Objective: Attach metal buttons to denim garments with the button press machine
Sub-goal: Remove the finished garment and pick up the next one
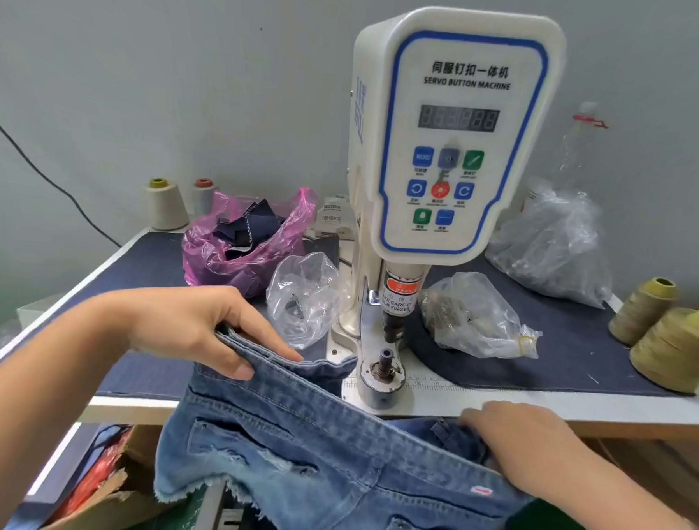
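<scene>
Nearest the camera hang the denim shorts (321,466), frayed hem down over the front of the desk (575,410), their waistband stretched up toward the button press machine (451,140). The left hand (187,325) pinches the waistband end between thumb and fingers and lays it just beside the lower die (385,362), seemingly so the button spot can slide under the punch (393,328). The right hand (528,444) curls over the waistband by the zipper, holding the cloth taut. Clear bags (474,316) of what look like metal buttons lie within reach on either side of the machine; no button is set on the denim yet.
</scene>
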{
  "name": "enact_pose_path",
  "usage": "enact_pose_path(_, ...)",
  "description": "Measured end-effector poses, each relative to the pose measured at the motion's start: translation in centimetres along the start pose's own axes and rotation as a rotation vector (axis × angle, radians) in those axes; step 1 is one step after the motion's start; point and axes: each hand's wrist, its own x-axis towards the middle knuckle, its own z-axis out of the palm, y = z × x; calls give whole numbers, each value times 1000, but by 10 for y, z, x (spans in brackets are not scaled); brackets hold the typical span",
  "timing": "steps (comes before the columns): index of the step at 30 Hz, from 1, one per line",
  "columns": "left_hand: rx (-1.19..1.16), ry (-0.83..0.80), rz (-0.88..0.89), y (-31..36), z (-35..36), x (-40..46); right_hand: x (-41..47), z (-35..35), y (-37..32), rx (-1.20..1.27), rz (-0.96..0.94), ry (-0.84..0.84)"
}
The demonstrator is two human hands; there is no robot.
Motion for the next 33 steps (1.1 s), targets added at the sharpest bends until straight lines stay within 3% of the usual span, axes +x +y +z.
enact_pose_path(3,-33,13,0,0,-4,-2,7,-1,-2,-52,55,58)
enact_pose_path(5,-50,8,-6,-2,-6,-4,4,-7,7,69,-22,17)
enact_pose_path(8,-55,-4,0,-1,-5,-4,-7,-14,15,316,-166,-268)
enact_pose_path(10,-31,-17,21,3,-3,-1,-10,-12,9,166,-220,-345)
enact_pose_path(14,11,-23,60,7,-3,4,-9,8,-9,-16,-269,-344)
enact_pose_path(18,-60,-11,97,-1,-8,-3,-9,17,0,121,-275,-228)
enact_pose_path(20,-90,-8,102,-5,-9,-4,-6,18,8,393,-211,-250)
enact_pose_path(23,-98,44,82,-9,-11,-3,-1,16,15,1001,-77,-205)
enact_pose_path(27,-192,267,-16,-15,-20,0,4,13,26,1663,29,-38)
enact_pose_path(30,-230,373,-69,-19,-23,3,-4,16,30,2136,99,-184)
enact_pose_path(33,-163,589,-94,-31,-22,13,-9,17,29,2377,216,-186)
